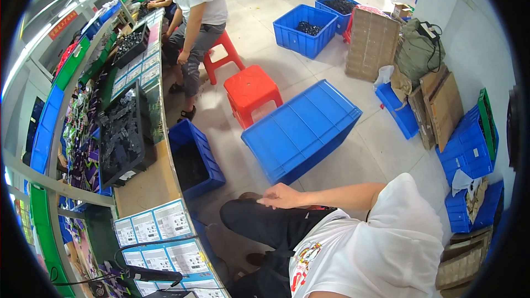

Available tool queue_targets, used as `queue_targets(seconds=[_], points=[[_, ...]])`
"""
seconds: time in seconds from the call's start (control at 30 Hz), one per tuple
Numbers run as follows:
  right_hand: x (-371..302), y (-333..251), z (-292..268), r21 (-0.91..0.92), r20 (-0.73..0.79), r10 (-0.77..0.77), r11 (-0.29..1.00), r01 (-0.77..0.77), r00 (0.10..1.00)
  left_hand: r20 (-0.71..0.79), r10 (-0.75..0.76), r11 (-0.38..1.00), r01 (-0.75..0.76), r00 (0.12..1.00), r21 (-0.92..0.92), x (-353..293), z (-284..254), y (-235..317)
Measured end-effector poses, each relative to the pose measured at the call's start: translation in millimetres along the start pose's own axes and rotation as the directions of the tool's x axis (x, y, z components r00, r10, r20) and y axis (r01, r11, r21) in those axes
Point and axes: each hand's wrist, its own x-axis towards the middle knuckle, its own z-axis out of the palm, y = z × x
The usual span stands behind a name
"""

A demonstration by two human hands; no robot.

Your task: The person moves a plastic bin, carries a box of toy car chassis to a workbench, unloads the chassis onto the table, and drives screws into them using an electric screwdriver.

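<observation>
My right hand [280, 195] rests on the dark trouser leg [276, 226] near my knee. Its fingers are curled together, and nothing shows between them. My left hand is out of view. To the left of my legs, the workbench carries printed sheets [165, 223] in blue and white under a clear cover. A slim black device [153, 275] lies on the bench's near end, with a thin black cable [157, 243] looping beside it. Farther along the bench stands a black tray [124, 138] heaped with dark plastic parts.
A large blue lidded crate [303, 127] stands beyond my right hand, beside a red stool [253, 89]. An open blue bin [193, 157] sits against the bench. A person [201, 14] in a white shirt sits farther along. Cartons [372, 44] and blue bins line the right wall.
</observation>
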Motion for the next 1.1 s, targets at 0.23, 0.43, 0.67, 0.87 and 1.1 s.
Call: queue_targets(seconds=[0.23, 0.43, 0.67, 0.87, 1.1], points=[[25, -25, 30, -0.062, 0.060, -0.109, 0.992, 0.113, 0.992, 0.150, -0.024, 0.998, 0.031, 0.988, -0.049, -11, 8, 31], [68, -34, 57, -0.099, 0.135, -0.161, 0.980, 0.175, 0.978, 0.273, -0.066, 0.995, 0.083, 0.960, -0.048, -8, 14, 57], [154, -66, 112, 0.020, 0.232, -0.244, 0.969, 0.246, 0.942, 0.375, -0.109, 0.988, 0.143, 0.920, -0.064, 45, 16, 124], [193, -155, 118, -0.129, 0.360, -0.301, 0.921, 0.367, 0.883, 0.459, -0.089, 0.984, 0.150, 0.884, -0.097, 83, -54, 216], [175, -211, 0, -0.467, 0.387, -0.071, 0.845, 0.261, 0.920, 0.538, 0.065, 0.979, 0.049, 0.840, -0.196, 128, -160, 349]])
